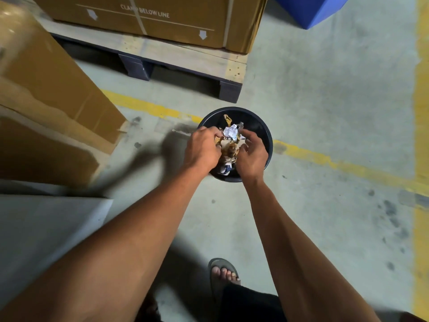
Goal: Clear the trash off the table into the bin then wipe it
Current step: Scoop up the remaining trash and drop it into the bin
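Grey table (46, 228) corner at lower left, its visible part bare; whether wiped cannot be told. Left hand (203, 148) curled on crumpled trash (232, 140) over the black bin (264, 126) on the floor; right hand (251, 154) half open, fingers loosely bent beside the wad. Judged: dumping under way; wiping remains.

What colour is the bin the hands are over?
Black or very dark navy; the bin shows in the head view, the only view.
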